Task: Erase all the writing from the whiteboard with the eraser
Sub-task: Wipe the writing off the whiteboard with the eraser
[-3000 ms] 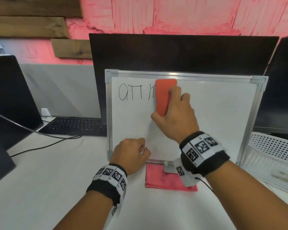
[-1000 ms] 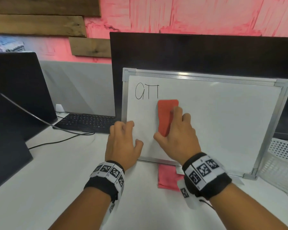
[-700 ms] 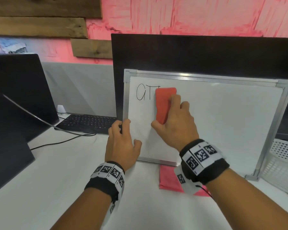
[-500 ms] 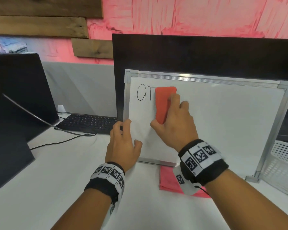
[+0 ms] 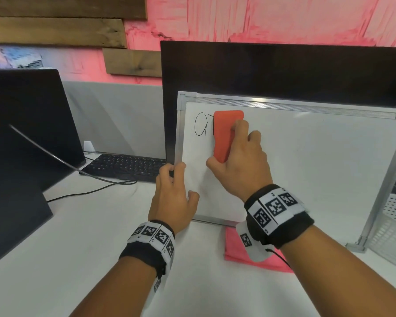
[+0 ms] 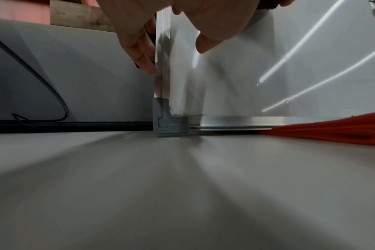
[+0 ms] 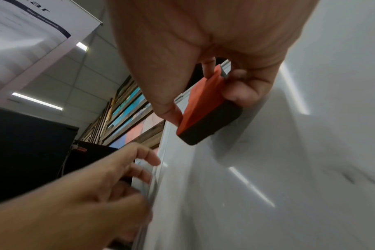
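Observation:
A framed whiteboard (image 5: 318, 161) leans upright against a dark monitor. Black writing (image 5: 201, 127) remains at its top left, a "G" and part of a "T". My right hand (image 5: 238, 165) grips an orange eraser (image 5: 225, 133) with a black felt side (image 7: 212, 126) and presses it on the board just right of the writing. My left hand (image 5: 173, 195) holds the board's left frame edge (image 6: 161, 55), fingers curled behind it and thumb on the front. In the right wrist view the left hand (image 7: 109, 182) shows at the frame.
A black keyboard (image 5: 126, 165) and cable (image 5: 55, 156) lie left of the board. A dark monitor (image 5: 25, 124) stands at far left. A pink cloth (image 5: 249, 259) lies under the board's front edge. A white mesh basket (image 5: 393, 229) sits at the right.
The eraser went from mid-board up to the top row and wiped leftward; the second "T" is gone. The left hand moved from the bottom edge to the left frame edge.

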`<state>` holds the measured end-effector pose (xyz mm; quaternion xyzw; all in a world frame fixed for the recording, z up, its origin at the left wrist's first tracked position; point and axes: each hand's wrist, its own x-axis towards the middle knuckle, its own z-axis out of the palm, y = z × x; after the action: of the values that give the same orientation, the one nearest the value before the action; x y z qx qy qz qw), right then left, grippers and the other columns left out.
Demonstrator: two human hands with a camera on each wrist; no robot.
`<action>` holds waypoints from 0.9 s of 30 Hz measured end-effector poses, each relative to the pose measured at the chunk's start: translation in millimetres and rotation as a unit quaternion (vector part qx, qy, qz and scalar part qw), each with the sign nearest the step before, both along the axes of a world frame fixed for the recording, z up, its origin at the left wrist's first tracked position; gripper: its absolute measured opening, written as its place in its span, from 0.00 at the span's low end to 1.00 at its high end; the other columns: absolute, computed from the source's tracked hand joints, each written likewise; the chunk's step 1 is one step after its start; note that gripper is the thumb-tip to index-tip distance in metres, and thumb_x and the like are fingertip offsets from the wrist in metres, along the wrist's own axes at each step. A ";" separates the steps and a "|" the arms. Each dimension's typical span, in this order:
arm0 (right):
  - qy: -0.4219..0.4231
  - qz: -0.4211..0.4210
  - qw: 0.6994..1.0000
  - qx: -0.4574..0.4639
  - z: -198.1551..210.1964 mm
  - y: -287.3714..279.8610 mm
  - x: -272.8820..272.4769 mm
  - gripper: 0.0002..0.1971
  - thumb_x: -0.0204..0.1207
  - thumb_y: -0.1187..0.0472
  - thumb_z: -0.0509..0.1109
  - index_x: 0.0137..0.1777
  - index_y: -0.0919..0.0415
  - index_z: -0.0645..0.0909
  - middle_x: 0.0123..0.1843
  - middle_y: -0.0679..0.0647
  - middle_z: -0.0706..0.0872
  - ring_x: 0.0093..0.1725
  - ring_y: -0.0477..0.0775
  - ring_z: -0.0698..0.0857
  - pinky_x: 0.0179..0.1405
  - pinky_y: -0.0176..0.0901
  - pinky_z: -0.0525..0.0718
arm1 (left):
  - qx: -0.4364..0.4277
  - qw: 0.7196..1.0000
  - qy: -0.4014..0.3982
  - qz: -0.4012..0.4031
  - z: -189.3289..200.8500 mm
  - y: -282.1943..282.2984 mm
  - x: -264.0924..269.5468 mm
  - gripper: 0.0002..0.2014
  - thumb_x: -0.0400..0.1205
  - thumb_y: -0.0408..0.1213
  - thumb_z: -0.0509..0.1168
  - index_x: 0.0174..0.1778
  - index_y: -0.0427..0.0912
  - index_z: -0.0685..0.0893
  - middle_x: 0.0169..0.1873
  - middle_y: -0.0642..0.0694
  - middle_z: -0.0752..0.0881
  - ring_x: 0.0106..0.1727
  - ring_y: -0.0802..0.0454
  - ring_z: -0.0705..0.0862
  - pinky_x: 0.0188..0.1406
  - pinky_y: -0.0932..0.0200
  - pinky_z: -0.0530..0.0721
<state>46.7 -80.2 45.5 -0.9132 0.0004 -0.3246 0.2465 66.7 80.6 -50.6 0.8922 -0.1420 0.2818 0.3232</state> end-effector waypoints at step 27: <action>0.044 0.028 0.998 -0.025 -41.8 18.1 -8.7 0.41 0.70 0.43 0.75 0.78 0.51 0.58 0.56 0.56 0.70 0.38 0.62 0.79 0.35 0.49 0.81 | 0.008 1.000 0.006 -0.007 1.9 2.9 0.7 0.27 0.77 0.38 0.70 0.70 0.50 0.67 0.69 0.46 0.65 0.65 0.42 0.75 0.47 0.45 0.88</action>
<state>38.0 -62.1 3.7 -0.9320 -0.0221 -0.2771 0.2326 67.4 83.5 -48.7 0.8955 -0.1485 0.2735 0.3183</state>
